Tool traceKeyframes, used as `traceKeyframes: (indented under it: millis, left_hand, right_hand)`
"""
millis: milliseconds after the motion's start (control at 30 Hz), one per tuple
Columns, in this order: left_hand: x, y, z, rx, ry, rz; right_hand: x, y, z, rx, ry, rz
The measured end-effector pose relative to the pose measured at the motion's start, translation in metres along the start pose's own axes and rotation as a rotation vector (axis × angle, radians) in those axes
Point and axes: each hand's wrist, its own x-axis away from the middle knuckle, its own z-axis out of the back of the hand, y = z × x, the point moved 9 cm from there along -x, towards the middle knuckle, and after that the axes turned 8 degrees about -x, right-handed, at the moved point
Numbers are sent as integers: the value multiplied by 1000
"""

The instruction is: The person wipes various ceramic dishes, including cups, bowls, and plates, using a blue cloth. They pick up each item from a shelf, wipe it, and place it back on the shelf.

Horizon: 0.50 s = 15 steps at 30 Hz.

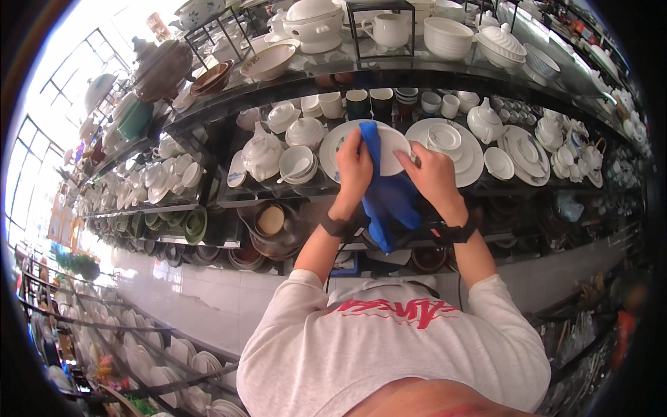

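Observation:
Between my two hands is a white oval plate, held up in front of the middle shelf. My left hand grips a blue cloth against the plate's left side, and the cloth hangs down below it. At the plate's right rim, my right hand pinches the edge between thumb and fingers. Behind the held plate lies a larger round white plate, partly covered by it. To the right, another large plate carries smaller dishes stacked on it.
White teapots, stacked bowls and cups crowd this shelf. Above juts a dark shelf edge bearing a white tureen. Brown pots sit lower. Behind me, a rack holds upright plates across the tiled floor.

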Motion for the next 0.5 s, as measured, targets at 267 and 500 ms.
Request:
traceKeyframes:
  millis: [267,500]
  left_hand:
    - [18,-13,-13,215,124,233]
    - [18,-7,4,46,27,143]
  right_hand:
    - [11,20,-6,-147,274,-126]
    - [6,10,-8,-141,39,-186]
